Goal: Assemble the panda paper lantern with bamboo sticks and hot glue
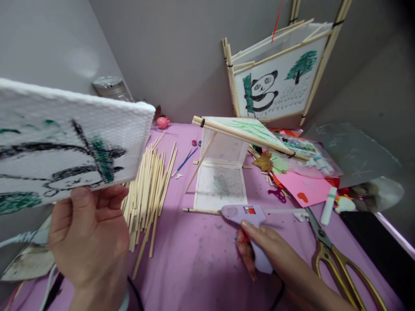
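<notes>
Stick frame [240, 135], mid-picture in head view: tied, white panels [223, 185] apparently fitted. Drawn panel [74, 147], upper left, seemingly not yet attached; left hand [92, 229] pinches its edge. Right hand [270, 246], lower right, curls around glue gun [238, 214].

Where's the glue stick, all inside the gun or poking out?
Poking out: a pale length of the glue stick shows behind the gun, held in the right hand.

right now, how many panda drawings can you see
2: one on the white panel in the left hand, partly out of frame, and one on the stick-framed panel at upper right. Others may be on sides out of sight.
</notes>
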`<state>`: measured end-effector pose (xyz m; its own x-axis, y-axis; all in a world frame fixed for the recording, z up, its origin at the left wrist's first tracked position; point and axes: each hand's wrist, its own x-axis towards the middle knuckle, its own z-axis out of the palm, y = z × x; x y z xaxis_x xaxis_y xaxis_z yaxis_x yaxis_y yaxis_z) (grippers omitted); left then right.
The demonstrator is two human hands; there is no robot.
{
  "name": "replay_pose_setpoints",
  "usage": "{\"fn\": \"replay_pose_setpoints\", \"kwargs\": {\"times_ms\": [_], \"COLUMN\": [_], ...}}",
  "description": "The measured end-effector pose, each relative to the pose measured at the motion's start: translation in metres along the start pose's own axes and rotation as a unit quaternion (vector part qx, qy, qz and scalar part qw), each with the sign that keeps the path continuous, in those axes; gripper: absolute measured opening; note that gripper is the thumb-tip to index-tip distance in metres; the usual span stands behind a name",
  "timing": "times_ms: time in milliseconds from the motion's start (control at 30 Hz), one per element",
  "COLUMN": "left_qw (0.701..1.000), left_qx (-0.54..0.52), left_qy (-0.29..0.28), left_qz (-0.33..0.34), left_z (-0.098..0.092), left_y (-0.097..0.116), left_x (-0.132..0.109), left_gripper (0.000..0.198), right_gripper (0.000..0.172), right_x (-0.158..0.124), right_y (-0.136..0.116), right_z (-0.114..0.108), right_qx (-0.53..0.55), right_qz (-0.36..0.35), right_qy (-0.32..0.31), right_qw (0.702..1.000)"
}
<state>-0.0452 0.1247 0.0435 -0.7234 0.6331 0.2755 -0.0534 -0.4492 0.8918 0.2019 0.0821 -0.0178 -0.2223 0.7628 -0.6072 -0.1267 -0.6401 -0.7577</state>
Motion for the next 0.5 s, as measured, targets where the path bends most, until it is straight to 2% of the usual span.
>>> {"fn": "replay_pose_setpoints", "kwargs": {"times_ms": [167, 300, 500], "left_qw": [1.0, 0.999, 0.998], "left_qx": [0.009, 0.029, 0.068], "left_qy": [-0.01, -0.002, -0.014], "left_qz": [-0.011, 0.019, 0.003], "left_z": [0.0018, 0.0012, -0.0004], "left_y": [0.0014, -0.0004, 0.0004], "left_x": [-0.0011, -0.0002, -0.0018], "left_gripper": [0.012, 0.009, 0.011], "right_gripper": [0.045, 0.046, 0.046], "right_x": [0.0002, -0.0009, -0.0092], "right_y": [-0.0011, -0.0016, -0.0011], "right_z": [-0.0036, -0.0074, -0.0092], "right_qx": [0.0, -0.007, -0.003], "right_qz": [-0.005, -0.01, -0.004], "right_qy": [-0.003, -0.016, 0.016], "right_qw": [1.0, 1.0, 1.0]}}
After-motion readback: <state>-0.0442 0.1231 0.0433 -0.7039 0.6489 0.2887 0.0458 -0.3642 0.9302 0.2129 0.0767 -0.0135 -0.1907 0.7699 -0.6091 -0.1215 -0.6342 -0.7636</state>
